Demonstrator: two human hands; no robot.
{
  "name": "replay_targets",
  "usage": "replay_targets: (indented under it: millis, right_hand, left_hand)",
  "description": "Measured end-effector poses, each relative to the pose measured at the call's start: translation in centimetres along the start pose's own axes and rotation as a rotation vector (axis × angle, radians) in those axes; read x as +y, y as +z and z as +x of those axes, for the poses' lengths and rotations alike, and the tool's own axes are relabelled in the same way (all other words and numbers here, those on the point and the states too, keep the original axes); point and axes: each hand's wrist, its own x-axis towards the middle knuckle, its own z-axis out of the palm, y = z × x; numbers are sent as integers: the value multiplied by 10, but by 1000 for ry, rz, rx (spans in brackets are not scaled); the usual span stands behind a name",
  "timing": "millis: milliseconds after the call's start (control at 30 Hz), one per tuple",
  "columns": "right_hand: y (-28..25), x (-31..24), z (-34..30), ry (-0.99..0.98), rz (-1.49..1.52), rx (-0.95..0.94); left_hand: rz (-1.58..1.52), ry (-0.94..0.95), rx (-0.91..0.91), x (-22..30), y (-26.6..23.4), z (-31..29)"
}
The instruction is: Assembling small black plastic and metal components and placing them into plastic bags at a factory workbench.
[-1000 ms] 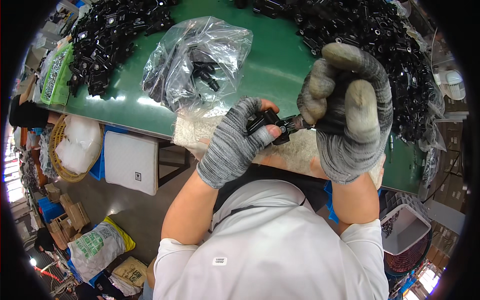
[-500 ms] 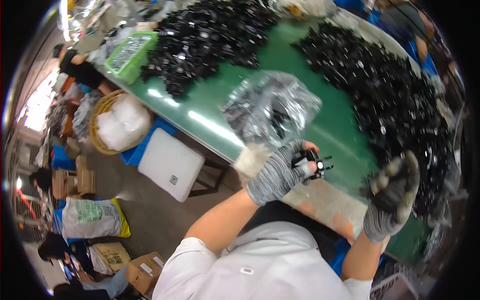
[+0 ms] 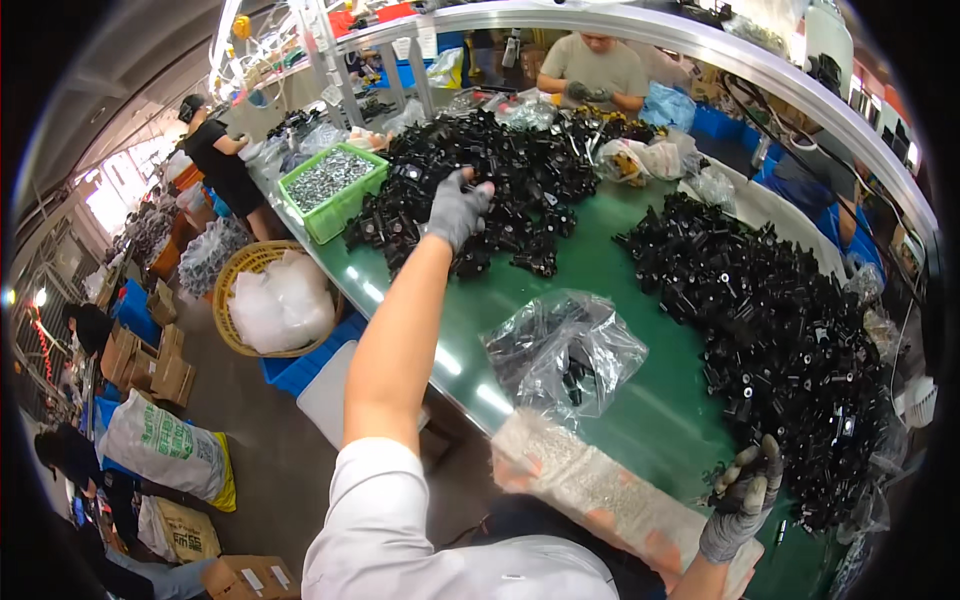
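My left hand (image 3: 458,214), in a grey glove with bare fingertips, reaches far out over the left heap of black plastic parts (image 3: 520,170). Its thumb and fingers are apart, and I make out nothing between them. Low on the right, my right hand (image 3: 738,505) is palm up beside the right heap of black parts (image 3: 770,330), its dirty glove fingers bent but apart. The dark palm shows no part I can make out. Between the heaps, a clear plastic bag (image 3: 610,355) with a few black pieces in it lies on the green tabletop (image 3: 670,400).
A green bin (image 3: 325,217) of small metal pieces borders the left heap. Along the near table edge lies a worn, pale padded strip (image 3: 600,495). A yellow basket (image 3: 235,335) with white bags and a white stool (image 3: 325,400) stand left. Across the table, a co-worker (image 3: 600,75) handles something.
My left hand held a small black part near the table edge; now it is out at the left heap without it. My right hand has lowered and its fingers have bent. The view has tilted up.
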Motion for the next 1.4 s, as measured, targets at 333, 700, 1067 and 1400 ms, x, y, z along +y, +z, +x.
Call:
replay_targets:
  millis: [333, 700, 1067, 1400]
  right_hand:
    - [37, 1, 67, 144, -601, -13]
    - [139, 120, 232, 47, -1739, -281]
    - [122, 107, 203, 75, -1663, -385]
    - [74, 2, 25, -287, -1282, -585]
  left_hand:
    - [163, 682, -240, -71, 37, -244]
    - [4, 357, -575, -91, 75, -321]
    - [-539, -233, -684, -55, 95, -324]
    - [-1056, -604, -721, -59, 126, -332]
